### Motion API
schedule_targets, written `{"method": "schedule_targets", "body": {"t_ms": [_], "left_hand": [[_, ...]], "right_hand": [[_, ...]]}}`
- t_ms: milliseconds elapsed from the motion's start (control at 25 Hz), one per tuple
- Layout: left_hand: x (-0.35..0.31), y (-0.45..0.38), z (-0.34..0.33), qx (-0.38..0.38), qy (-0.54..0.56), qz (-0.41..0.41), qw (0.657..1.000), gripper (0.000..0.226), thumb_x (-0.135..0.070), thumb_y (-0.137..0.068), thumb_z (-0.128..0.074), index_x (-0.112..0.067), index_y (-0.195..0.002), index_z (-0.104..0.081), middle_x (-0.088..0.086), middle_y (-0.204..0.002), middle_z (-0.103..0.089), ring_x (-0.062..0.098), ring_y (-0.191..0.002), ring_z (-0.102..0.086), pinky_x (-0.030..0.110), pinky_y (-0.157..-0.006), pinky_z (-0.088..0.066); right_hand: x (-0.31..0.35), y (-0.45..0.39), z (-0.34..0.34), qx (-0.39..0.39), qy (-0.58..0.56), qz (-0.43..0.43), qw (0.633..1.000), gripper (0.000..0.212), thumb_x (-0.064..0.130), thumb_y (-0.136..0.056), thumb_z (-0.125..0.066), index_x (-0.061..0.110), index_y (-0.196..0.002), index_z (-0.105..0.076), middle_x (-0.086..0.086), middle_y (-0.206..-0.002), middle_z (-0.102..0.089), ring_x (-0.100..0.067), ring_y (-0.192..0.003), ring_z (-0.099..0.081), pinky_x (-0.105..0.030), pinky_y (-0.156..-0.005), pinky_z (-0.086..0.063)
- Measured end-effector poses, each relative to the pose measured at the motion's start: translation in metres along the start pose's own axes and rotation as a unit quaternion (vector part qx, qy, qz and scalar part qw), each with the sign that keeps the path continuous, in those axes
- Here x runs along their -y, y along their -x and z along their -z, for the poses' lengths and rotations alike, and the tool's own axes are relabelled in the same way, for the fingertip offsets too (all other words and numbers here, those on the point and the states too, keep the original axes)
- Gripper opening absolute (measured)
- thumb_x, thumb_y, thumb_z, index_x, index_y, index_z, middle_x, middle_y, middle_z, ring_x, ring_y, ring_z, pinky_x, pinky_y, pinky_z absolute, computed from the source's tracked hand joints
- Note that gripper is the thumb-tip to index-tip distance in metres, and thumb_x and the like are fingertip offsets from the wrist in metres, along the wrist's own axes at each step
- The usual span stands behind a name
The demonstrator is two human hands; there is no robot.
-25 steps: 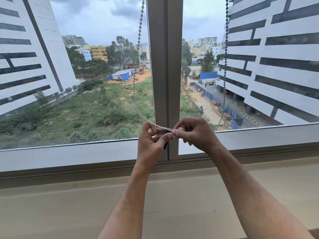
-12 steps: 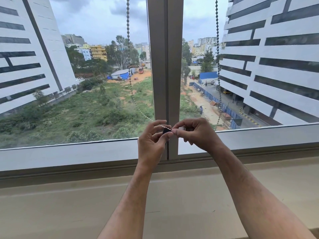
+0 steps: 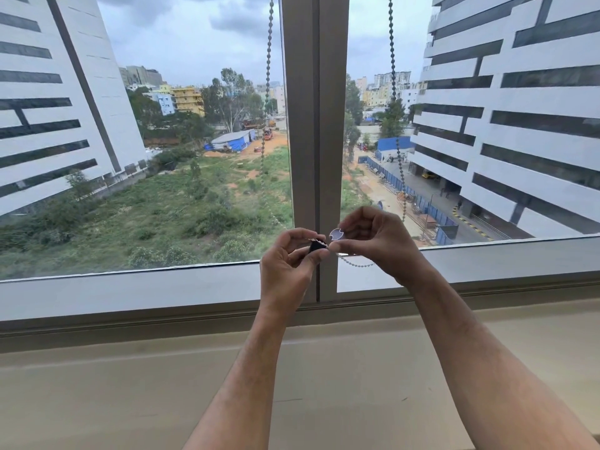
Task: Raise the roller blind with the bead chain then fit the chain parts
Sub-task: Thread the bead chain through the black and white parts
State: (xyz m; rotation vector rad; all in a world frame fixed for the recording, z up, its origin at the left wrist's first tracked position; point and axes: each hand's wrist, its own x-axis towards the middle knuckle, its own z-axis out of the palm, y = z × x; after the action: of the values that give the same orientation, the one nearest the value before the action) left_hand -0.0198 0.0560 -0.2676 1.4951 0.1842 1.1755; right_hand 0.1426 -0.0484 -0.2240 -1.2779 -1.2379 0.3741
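The step in hand is judged to be the second part of the task, fitting the chain parts: no blind fabric shows in the window, so the raising appears complete.

The left hand (image 3: pixel 289 258) pinches a small black connector piece (image 3: pixel 316 246) between thumb and curled fingers. The right hand (image 3: pixel 373 241) pinches a small translucent, rounded part (image 3: pixel 336 234) between thumb and forefinger. The two parts sit just beside each other in front of the window mullion (image 3: pixel 313 108), above the sill (image 3: pixel 130 323). Whether they touch cannot be told.

The bead chain (image 3: pixel 267 92) hangs in two strands, one on each side of the mullion. The left strand curves down into the left hand. A short loop of chain sags below the right hand; the far strand passes behind that hand.

Next move, as a judgement: align the translucent part with the black piece, seat the chain beads between them and press the halves together. Both parts are small; a slip would drop one onto the sill.

Materials: the chain is a string of small, round, pale beads and is flexible. The black piece appears to be hard plastic with a toothed upper edge. The translucent part is smooth and glossy. The mullion is flat, matt grey-brown metal.
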Motion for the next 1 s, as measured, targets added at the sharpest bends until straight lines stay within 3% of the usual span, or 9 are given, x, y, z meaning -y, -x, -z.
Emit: {"method": "schedule_targets", "body": {"t_ms": [80, 200, 280, 480, 640, 760, 840, 1000], "left_hand": [[-0.002, 0.000, 0.000, 0.004, 0.006, -0.006, 1.000, 0.030, -0.011, -0.079, -0.087, -0.014, -0.103, -0.069, 0.009, -0.102, -0.079, 0.029, -0.095, -0.079, 0.034, -0.087, -0.061], [-0.003, -0.001, 0.000, 0.008, 0.014, -0.004, 1.000, 0.031, -0.006, -0.079, -0.085, -0.017, -0.103, -0.069, 0.007, -0.103, -0.080, 0.029, -0.096, -0.079, 0.030, -0.085, -0.061], [-0.004, -0.002, 0.001, 0.007, 0.014, -0.001, 1.000, 0.031, -0.006, -0.079, -0.085, -0.022, -0.101, -0.070, 0.004, -0.101, -0.080, 0.027, -0.095, -0.079, 0.027, -0.082, -0.060], [-0.003, -0.003, 0.002, 0.006, 0.016, 0.005, 1.000, 0.032, -0.008, -0.076, -0.087, -0.024, -0.099, -0.072, 0.005, -0.099, -0.080, 0.026, -0.092, -0.079, 0.024, -0.081, -0.059], [-0.005, -0.001, 0.000, -0.001, 0.019, 0.008, 1.000, 0.033, -0.003, -0.076, -0.086, -0.023, -0.098, -0.072, 0.003, -0.096, -0.081, 0.024, -0.089, -0.080, 0.022, -0.078, -0.059], [-0.008, -0.001, 0.001, -0.010, 0.029, 0.023, 0.999, 0.034, 0.003, -0.077, -0.085, -0.020, -0.098, -0.072, 0.003, -0.095, -0.081, 0.023, -0.088, -0.080, 0.021, -0.074, -0.059], [-0.009, -0.001, 0.000, -0.011, 0.032, 0.028, 0.999, 0.034, 0.006, -0.077, -0.084, -0.017, -0.098, -0.071, 0.003, -0.094, -0.081, 0.022, -0.088, -0.080, 0.021, -0.075, -0.060], [-0.011, -0.001, -0.002, -0.017, 0.030, 0.041, 0.999, 0.035, 0.009, -0.075, -0.085, -0.014, -0.097, -0.070, 0.000, -0.091, -0.081, 0.019, -0.085, -0.080, 0.020, -0.073, -0.059]], "right_hand": [[0.001, -0.001, 0.002, 0.008, 0.015, 0.012, 1.000, 0.041, 0.006, -0.063, -0.094, -0.006, -0.097, -0.074, -0.009, -0.080, -0.079, -0.017, -0.075, -0.075, -0.030, -0.075, -0.065], [0.005, -0.002, 0.004, 0.029, 0.037, 0.012, 0.999, 0.038, -0.002, -0.068, -0.091, -0.005, -0.103, -0.077, -0.025, -0.088, -0.078, -0.023, -0.080, -0.075, -0.038, -0.083, -0.065], [0.010, -0.004, 0.005, 0.054, 0.073, 0.019, 0.996, 0.035, -0.007, -0.073, -0.087, -0.002, -0.107, -0.078, -0.029, -0.093, -0.076, -0.020, -0.080, -0.073, -0.034, -0.083, -0.065], [0.018, -0.010, 0.002, 0.076, 0.077, 0.028, 0.994, 0.040, -0.004, -0.091, -0.074, 0.006, -0.129, -0.071, -0.026, -0.114, -0.072, -0.028, -0.097, -0.069, -0.042, -0.099, -0.057], [0.016, -0.010, -0.001, 0.067, 0.026, 0.010, 0.997, 0.028, -0.001, -0.092, -0.073, 0.006, -0.119, -0.073, -0.010, -0.102, -0.076, -0.017, -0.095, -0.076, -0.026, -0.090, -0.059], [0.013, -0.008, 0.000, 0.043, 0.020, 0.008, 0.999, 0.028, 0.008, -0.082, -0.085, 0.013, -0.109, -0.078, -0.005, -0.095, -0.079, -0.020, -0.082, -0.070, -0.029, -0.079, -0.055], [0.012, -0.008, 0.001, 0.043, 0.042, 0.015, 0.998, 0.028, 0.013, -0.079, -0.089, 0.016, -0.105, -0.080, -0.014, -0.092, -0.077, -0.025, -0.074, -0.058, -0.037, -0.073, -0.049], [0.009, -0.008, 0.002, 0.086, -0.014, 0.013, 0.996, 0.036, 0.000, -0.080, -0.084, 0.003, -0.115, -0.075, -0.027, -0.105, -0.076, -0.028, -0.095, -0.073, -0.039, -0.091, -0.061]]}}
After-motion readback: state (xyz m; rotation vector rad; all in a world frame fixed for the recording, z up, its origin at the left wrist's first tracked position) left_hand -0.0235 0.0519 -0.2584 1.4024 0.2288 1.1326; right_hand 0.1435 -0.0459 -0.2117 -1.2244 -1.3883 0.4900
